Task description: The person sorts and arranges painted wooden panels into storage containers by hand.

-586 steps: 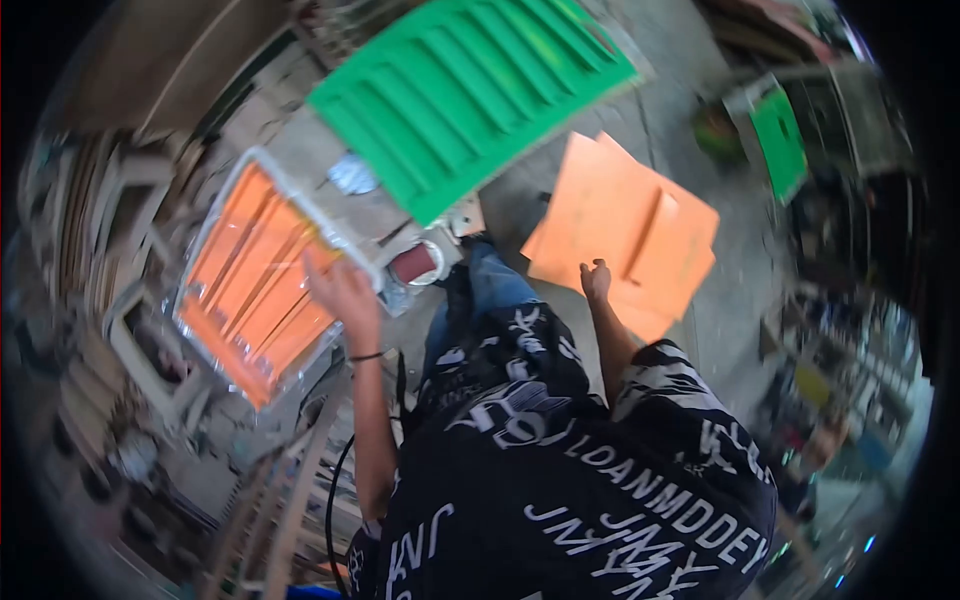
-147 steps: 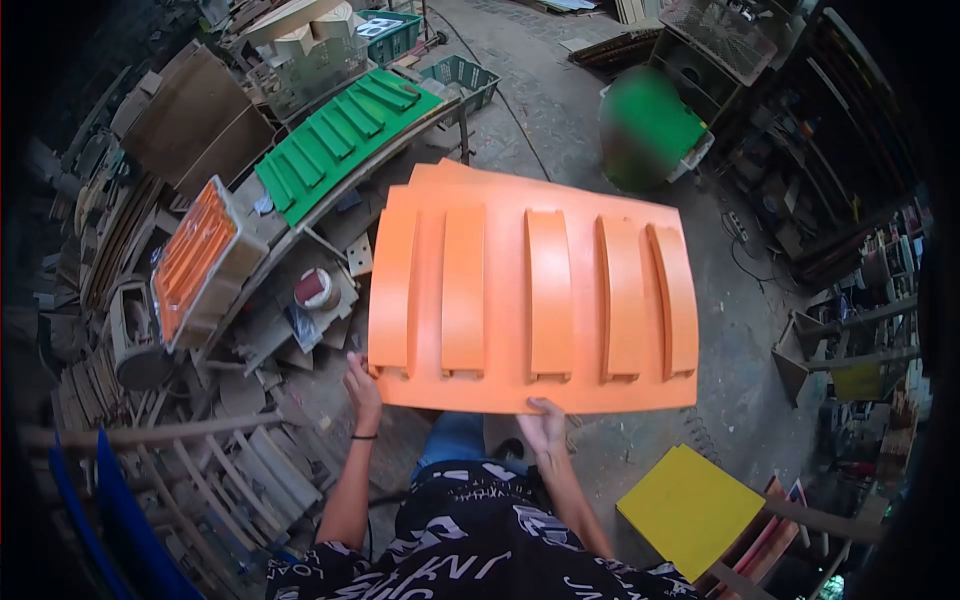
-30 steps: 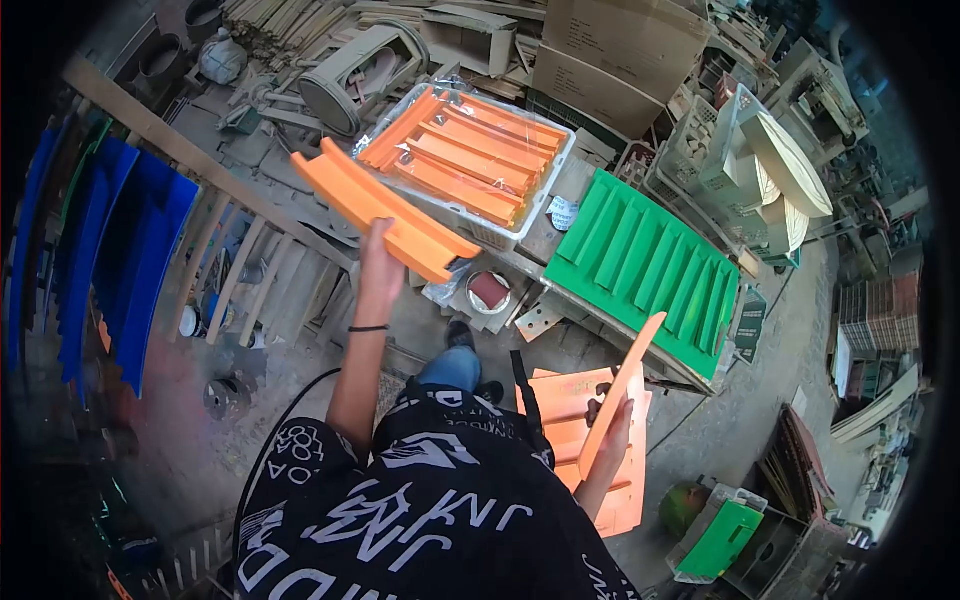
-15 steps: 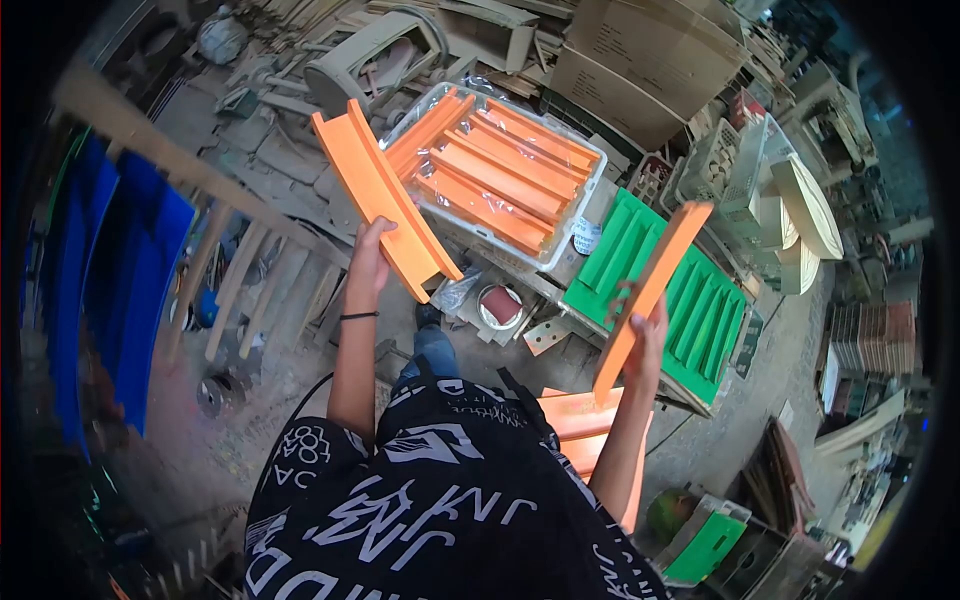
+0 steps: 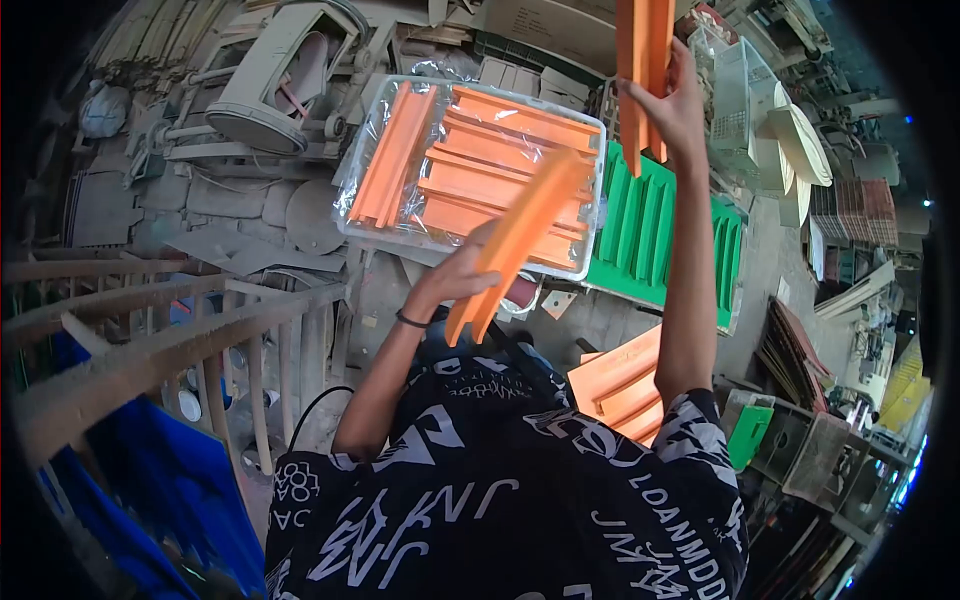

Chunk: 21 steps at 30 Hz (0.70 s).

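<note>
My left hand is closed around the lower part of an orange channel-shaped piece, held tilted above the near side of a clear plastic bin. Inside that bin lie several similar orange pieces, with clear plastic film about them. Up at the top right, my right hand grips another orange channel-shaped piece, which stands nearly upright in view beyond the green pieces. The upper end of this piece is cut off by the frame edge.
More orange pieces lie low by my right arm. A wooden rack with blue pieces stands at left. Dusty chair-like frames are behind the bin. White crates and stacked boards are at right.
My left hand has swung its orange piece rightward, now in front of the bin. My right hand has lifted its piece up and away, past the green pieces. The view has turned.
</note>
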### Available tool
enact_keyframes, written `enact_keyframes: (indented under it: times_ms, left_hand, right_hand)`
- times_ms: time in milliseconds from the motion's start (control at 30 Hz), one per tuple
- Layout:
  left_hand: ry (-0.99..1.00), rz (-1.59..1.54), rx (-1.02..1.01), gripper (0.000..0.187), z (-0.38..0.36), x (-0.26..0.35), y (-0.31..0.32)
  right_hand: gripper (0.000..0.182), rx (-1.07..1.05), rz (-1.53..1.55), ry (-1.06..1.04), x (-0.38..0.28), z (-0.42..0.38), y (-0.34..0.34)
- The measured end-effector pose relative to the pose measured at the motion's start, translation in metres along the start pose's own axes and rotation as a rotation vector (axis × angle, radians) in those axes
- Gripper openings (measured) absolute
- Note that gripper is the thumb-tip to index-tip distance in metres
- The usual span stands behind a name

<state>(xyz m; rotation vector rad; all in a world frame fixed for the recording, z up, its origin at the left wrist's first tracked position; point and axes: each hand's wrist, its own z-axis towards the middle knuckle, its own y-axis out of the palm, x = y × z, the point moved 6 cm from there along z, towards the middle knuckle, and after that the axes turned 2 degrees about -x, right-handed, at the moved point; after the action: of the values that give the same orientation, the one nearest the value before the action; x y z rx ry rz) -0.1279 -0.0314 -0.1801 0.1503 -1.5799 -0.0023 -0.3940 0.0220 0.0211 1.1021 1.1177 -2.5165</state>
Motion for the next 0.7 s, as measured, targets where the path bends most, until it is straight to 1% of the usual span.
enact_keyframes:
  times_ms: [67, 100, 167, 200, 267, 300, 333, 400, 433, 467, 500, 533, 567, 600, 667, 700]
  left_hand:
    - [0.155, 0.336, -0.026, 0.059, 0.01, -0.001, 0.013]
    - [0.155, 0.326, -0.026, 0.059, 0.014, 0.001, 0.017]
    - [0.094, 0.532, -0.215, 0.044, 0.015, -0.003, 0.037]
    - [0.089, 0.523, -0.213, 0.044, 0.014, -0.002, 0.042]
    - [0.152, 0.619, -0.146, 0.03, 0.013, 0.01, 0.047]
    - [0.166, 0.623, -0.089, 0.031, 0.01, 0.017, 0.046]
    - [0.167, 0.624, -0.087, 0.031, 0.012, 0.022, 0.046]
    - [0.152, 0.713, 0.06, 0.027, 0.012, 0.028, 0.041]
    - [0.141, 0.696, 0.073, 0.032, 0.014, 0.026, 0.039]
    - [0.141, 0.696, 0.075, 0.032, 0.017, 0.023, 0.037]
    - [0.162, 0.712, 0.1, 0.034, 0.019, 0.02, 0.036]
    - [0.183, 0.728, 0.125, 0.037, 0.021, 0.016, 0.035]
    - [0.132, 0.742, 0.122, 0.038, 0.024, 0.009, 0.035]
    - [0.132, 0.742, 0.122, 0.038, 0.025, 0.004, 0.036]
    - [0.065, 0.8, 0.046, 0.039, 0.026, -0.003, 0.039]
    - [0.062, 0.801, 0.047, 0.039, 0.025, -0.005, 0.04]
  right_hand:
    - [0.067, 0.002, 0.042, 0.007, -0.01, 0.006, 0.0]
    - [0.067, -0.005, 0.036, 0.012, -0.013, 0.007, 0.0]
    - [0.07, -0.047, -0.006, 0.055, -0.015, 0.003, 0.004]
    - [0.07, -0.056, -0.007, 0.061, -0.014, 0.0, 0.006]
    - [0.074, -0.189, 0.027, 0.076, -0.013, -0.007, 0.018]
    - [0.075, -0.22, -0.018, 0.074, -0.012, -0.009, 0.022]
    - [0.075, -0.234, -0.074, 0.067, -0.016, -0.01, 0.025]
    - [0.075, -0.282, -0.047, 0.106, -0.021, -0.014, 0.03]
    - [0.075, -0.286, -0.047, 0.109, -0.026, -0.016, 0.032]
    - [0.075, -0.284, 0.016, 0.082, -0.033, -0.015, 0.036]
    - [0.075, -0.281, 0.079, 0.056, -0.038, -0.015, 0.039]
    - [0.075, -0.283, 0.079, 0.056, -0.04, -0.015, 0.041]
    - [0.075, -0.319, 0.025, 0.069, -0.04, -0.016, 0.044]
    - [0.075, -0.355, -0.029, 0.082, -0.04, -0.017, 0.047]
    - [0.075, -0.375, -0.073, 0.054, -0.035, -0.016, 0.055]
    - [0.074, -0.41, -0.083, 0.018, -0.036, -0.017, 0.06]
